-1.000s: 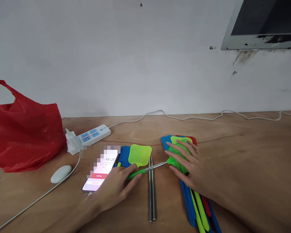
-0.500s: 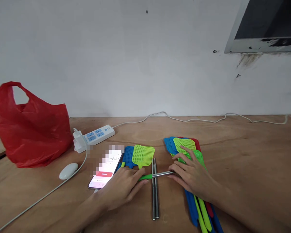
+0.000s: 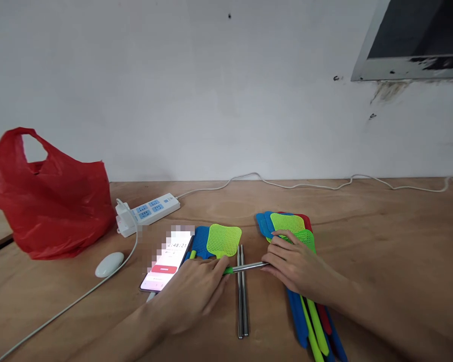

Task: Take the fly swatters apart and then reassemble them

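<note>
Fingers (image 3: 216,275) of the left hand (image 3: 196,294) close round the green plastic grip (image 3: 228,270) of a telescopic fly swatter, while the right hand (image 3: 300,266) pinches the far end of its slim steel shaft (image 3: 250,266). The green mesh head (image 3: 306,236) lies partly under those fingers, at 3 o'clock. The swatter lies crosswise at the middle of the plywood table (image 3: 381,241), over two loose steel rods (image 3: 242,301).

It looks light. The polished shaft is probably slippery and easily bent and the perforated head floppy, so the ribless grip and the shaft's root seem the surest holds.

A stack of blue, green and red swatters (image 3: 287,221) sits beneath the right hand. Two more (image 3: 224,240) lie at 12 o'clock from the left hand, beside a lit phone (image 3: 166,259). Farther out, at 10 o'clock, are a white power strip (image 3: 149,210) and a crinkled red plastic bag (image 3: 49,201).
</note>
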Action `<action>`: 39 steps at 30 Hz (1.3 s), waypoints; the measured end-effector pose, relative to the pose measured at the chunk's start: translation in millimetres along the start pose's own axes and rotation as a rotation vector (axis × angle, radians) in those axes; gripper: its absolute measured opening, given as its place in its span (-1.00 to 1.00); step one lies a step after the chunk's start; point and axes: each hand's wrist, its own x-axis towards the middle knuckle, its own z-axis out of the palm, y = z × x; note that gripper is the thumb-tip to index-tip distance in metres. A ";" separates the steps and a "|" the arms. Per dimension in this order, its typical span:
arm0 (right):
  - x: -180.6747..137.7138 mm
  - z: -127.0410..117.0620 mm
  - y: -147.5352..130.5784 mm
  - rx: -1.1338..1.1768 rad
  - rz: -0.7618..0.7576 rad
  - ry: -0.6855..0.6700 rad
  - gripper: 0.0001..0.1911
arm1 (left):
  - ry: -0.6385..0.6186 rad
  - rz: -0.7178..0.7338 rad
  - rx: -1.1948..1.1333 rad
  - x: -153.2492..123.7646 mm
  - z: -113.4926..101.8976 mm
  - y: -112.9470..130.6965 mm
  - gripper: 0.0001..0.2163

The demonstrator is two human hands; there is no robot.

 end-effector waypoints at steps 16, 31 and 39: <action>5.2 -0.1 -23.5 -0.081 -0.014 -0.150 -0.93 | -0.070 0.032 0.076 6.5 11.3 7.1 -0.77; -1.4 -2.7 -2.1 -0.032 -0.012 -0.094 -0.87 | -0.111 -0.032 -0.042 -10.7 3.1 -11.9 -0.67; 4.0 -4.1 -23.3 -0.116 -0.056 -0.103 -0.76 | -0.134 0.003 -0.004 -7.9 5.3 1.3 -0.74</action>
